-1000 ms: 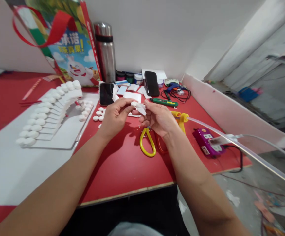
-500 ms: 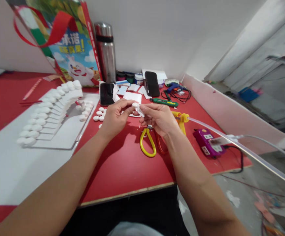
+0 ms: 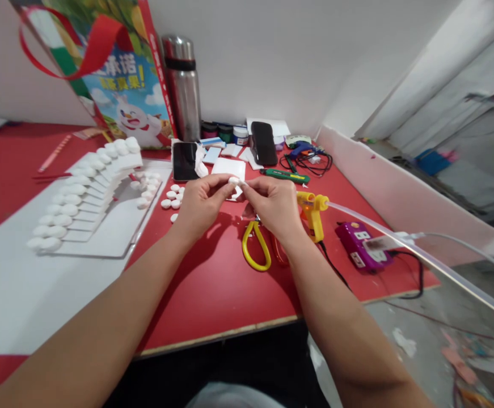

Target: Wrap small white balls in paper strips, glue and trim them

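Observation:
Between the thumb and forefinger of my left hand [image 3: 204, 201] is a small white round piece [image 3: 233, 181], held above the red table. My right hand [image 3: 274, 204] is closed in a pinch at the piece's right edge; what lies between its fingertips is mostly hidden. Under the hands are yellow-handled pliers or cutters [image 3: 256, 246], with a red handle [image 3: 279, 252] partly covered by my right wrist. Several similar white pieces [image 3: 171, 196] lie left of my left hand. Farther left, a stepped row of white cards topped with white round pieces [image 3: 70, 199] rests on a white board [image 3: 110, 246].
A yellow glue gun [image 3: 312, 212] with a long clear glue stick [image 3: 370, 226] stands right of my hand, near a purple power socket [image 3: 363, 249]. Behind are phones [image 3: 264, 144], a green pen-like tool [image 3: 287, 176], a steel flask [image 3: 184, 90] and a printed bag [image 3: 136, 107].
My right hand has turned over and its fingers have closed in, uncovering more of the glue gun. The crumpled white bit seen at its fingers is now mostly hidden. My left hand stays put.

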A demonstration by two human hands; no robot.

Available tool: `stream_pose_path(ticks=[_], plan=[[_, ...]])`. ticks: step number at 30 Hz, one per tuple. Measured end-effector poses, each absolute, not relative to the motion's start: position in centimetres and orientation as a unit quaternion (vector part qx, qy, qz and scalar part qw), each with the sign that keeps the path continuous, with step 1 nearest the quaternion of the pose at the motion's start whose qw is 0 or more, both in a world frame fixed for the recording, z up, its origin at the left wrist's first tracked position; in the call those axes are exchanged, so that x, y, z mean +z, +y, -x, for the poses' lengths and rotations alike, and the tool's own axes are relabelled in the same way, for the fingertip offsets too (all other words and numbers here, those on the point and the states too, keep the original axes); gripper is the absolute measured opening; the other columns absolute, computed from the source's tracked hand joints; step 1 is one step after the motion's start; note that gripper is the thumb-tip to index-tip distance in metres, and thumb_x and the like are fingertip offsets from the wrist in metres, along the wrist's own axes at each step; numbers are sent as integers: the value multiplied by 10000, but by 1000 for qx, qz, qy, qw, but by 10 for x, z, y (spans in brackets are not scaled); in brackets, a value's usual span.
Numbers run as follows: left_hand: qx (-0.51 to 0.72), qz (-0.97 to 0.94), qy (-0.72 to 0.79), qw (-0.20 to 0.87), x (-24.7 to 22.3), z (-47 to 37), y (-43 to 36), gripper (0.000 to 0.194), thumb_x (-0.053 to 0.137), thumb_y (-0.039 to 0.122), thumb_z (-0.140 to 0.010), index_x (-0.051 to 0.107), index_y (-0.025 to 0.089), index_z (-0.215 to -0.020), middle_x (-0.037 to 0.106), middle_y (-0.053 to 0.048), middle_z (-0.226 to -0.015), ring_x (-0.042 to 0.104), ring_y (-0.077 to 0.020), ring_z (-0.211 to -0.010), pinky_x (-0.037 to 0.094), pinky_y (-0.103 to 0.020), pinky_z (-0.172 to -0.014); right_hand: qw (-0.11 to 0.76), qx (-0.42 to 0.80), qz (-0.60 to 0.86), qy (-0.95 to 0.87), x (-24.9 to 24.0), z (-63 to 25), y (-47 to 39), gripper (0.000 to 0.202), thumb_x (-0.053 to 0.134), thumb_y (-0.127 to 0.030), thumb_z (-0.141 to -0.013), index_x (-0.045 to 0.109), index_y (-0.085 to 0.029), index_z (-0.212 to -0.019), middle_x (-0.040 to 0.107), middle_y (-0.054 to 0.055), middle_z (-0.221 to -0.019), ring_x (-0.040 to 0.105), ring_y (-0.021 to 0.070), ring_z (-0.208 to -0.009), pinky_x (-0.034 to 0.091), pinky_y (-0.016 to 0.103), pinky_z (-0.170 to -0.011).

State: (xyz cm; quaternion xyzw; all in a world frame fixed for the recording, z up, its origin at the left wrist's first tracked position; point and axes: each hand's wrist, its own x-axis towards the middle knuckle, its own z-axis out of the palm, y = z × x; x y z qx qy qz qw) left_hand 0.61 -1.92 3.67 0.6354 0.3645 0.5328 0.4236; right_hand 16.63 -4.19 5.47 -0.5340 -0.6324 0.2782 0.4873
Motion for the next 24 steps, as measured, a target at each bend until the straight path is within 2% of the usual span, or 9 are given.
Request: stream_pose_path(ticks=[4,10,18,21,24], plan=[[549,-627,367,413,32,-9,-19,245,705,345,-876,783,153,-1005,774,-72,-961,691,-197,-875,546,-320,-827,478,219,546,-652,51,-165,-42,289,697,-385,-900,725,-164,-715,710,36,-614,669,150,-515,483,238,-513],[564,-692,381,241,30,-12,-24,206,625,291,-937,774,177,-1022,756,-56,-979,677,-197,-935,523,-320,-868,491,184,535,-663,47,-158,-45,236,671,-364,-899,735,-177,-771,720,29,-654,642,143,-544,466,237,-516],[567,-720,377,133,25,-16,-28,271,575,295,-989,754,181,-1158,729,-59,-970,662,-168,-886,515,-292,-834,512,213,498,-667,48,-158,-48,221,626,-311,-936,724,-183,-785,735,13,-701,656,120,-494,508,234,-543],[562,-729,366,134,23,-16,-28,283,580,274,-986,745,192,-1202,731,-60,-993,663,-159,-886,516,-282,-823,520,213,499,-659,49,-160,-47,220,625,-294,-933,717,-179,-769,731,10,-689,655,115,-477,509,231,-536],[565,-724,346,191,26,-13,-27,243,607,279,-969,776,230,-1138,743,-47,-987,671,-164,-897,521,-287,-830,508,239,498,-661,52,-166,-45,216,640,-299,-924,725,-174,-771,726,8,-673,633,106,-452,491,222,-499]])
